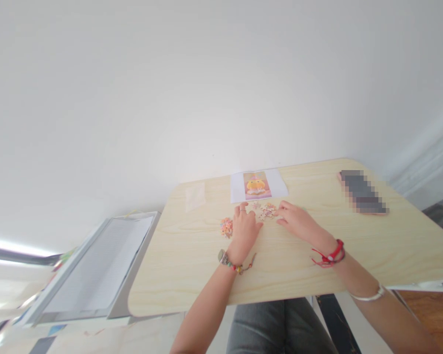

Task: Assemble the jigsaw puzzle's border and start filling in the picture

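Note:
Both my hands rest on a light wooden table (192, 275). My left hand (244, 229) lies palm down, fingers spread a little, beside a small heap of colourful puzzle pieces (226, 227) on its left. My right hand (295, 220) reaches left, its fingertips touching a cluster of loose puzzle pieces (267, 210) between the two hands. Just beyond lies a white sheet with a printed picture of an orange figure (257, 185). Whether a piece is pinched in the right fingers cannot be made out.
A phone in a pink case (363, 191) lies at the table's far right. A clear small bag (195, 195) sits at the far left of the table. A grey tray with papers (96, 268) stands left of the table. A white wall is behind.

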`<state>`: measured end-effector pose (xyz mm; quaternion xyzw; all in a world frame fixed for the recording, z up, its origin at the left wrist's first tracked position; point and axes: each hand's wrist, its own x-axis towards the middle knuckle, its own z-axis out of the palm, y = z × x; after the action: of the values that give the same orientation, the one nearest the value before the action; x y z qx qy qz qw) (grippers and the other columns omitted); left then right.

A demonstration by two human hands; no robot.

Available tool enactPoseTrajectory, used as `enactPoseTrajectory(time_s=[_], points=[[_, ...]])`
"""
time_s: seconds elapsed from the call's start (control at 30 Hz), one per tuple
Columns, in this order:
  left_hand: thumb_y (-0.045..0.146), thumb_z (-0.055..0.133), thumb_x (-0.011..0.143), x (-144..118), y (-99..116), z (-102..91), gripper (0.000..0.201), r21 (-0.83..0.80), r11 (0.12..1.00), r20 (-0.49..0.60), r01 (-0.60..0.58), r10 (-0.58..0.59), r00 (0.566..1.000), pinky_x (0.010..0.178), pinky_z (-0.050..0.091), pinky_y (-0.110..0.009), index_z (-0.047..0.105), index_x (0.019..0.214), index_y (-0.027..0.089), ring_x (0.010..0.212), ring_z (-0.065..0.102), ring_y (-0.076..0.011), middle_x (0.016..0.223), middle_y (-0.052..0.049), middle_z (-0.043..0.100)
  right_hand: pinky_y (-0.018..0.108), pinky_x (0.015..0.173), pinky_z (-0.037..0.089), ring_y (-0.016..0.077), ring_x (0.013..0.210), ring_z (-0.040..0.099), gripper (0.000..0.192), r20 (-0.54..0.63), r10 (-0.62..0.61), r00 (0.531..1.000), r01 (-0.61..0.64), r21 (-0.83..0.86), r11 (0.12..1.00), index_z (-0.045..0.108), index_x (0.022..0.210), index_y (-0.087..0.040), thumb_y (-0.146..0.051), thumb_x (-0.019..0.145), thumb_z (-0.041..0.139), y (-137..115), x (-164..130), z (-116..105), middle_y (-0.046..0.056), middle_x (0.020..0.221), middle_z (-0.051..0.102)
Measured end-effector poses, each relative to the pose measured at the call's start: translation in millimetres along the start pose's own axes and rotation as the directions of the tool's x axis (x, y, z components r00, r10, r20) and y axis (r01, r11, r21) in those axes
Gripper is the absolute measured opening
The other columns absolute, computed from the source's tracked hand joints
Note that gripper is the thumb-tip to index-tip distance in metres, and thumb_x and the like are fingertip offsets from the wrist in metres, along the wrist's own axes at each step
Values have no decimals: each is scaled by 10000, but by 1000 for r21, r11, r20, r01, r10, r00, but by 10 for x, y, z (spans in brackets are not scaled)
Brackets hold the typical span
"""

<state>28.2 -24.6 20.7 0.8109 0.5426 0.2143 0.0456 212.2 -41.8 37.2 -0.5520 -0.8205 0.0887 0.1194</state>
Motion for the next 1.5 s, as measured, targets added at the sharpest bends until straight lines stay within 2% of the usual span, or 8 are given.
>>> enactPoseTrajectory(time_s=[0.2,0.47,0.6,0.7,0.9,1.03,1.3,1.5], points=[[189,684,713,-12,91,75,126,13,999,8,51,-51,999,914,413,-465,618,799,124,1117,433,-311,1176,-158,487,274,668,426,173,788,582,145,58,-53,997,55,-30,998,628,872,-167,-144,833,490,-136,253,62,77,957,573],[112,639,700,13,28,133,67,-43,999,-21,-2,1,1000,913,412,-482,610,754,140,1135,437,-313,1148,-156,524,289,634,434,157,693,562,166,34,-61,998,62,-38,997,622,778,-162,-203,862,485,-170,260,174,71,895,565],[142,668,687,6,-56,137,103,-99,994,-57,-43,38,998,901,410,-488,606,769,144,1134,442,-309,1099,-141,542,292,660,444,161,723,565,165,-5,-102,995,102,22,995,631,805,-168,-198,866,481,-158,241,193,67,891,559],[178,689,690,8,-110,112,115,-155,988,-76,-8,-4,997,901,414,-466,614,770,148,1120,456,-291,1089,-132,531,293,684,451,164,764,570,193,-45,-141,989,144,67,987,643,853,-180,-209,882,454,-126,221,187,63,895,554],[235,670,740,47,-134,56,102,-266,963,-20,47,-54,998,877,430,-416,641,692,150,1009,515,-240,926,-89,556,311,712,446,170,787,561,236,-91,-167,982,180,164,970,650,814,-185,-206,889,428,-96,214,147,59,856,557],[238,644,768,54,-144,45,106,-290,954,-17,76,-85,996,847,443,-408,641,698,159,903,527,-211,840,-53,530,296,698,436,162,767,555,247,-80,-127,989,145,279,949,661,752,-201,-189,865,442,-86,240,141,41,795,573],[169,643,761,0,-62,-26,100,-243,966,-78,-86,68,995,883,442,-404,600,847,197,1002,486,-215,1026,-56,448,259,574,406,164,657,565,285,-33,119,992,-91,456,885,688,726,-194,-306,825,445,-5,238,134,27,716,654],[165,642,751,-14,-7,-5,99,-227,968,-94,-109,90,992,906,433,-414,590,831,191,1033,465,-229,1051,-65,438,282,627,433,187,725,598,291,11,167,986,-147,540,829,694,767,-178,-325,822,449,4,225,153,39,779,682]])
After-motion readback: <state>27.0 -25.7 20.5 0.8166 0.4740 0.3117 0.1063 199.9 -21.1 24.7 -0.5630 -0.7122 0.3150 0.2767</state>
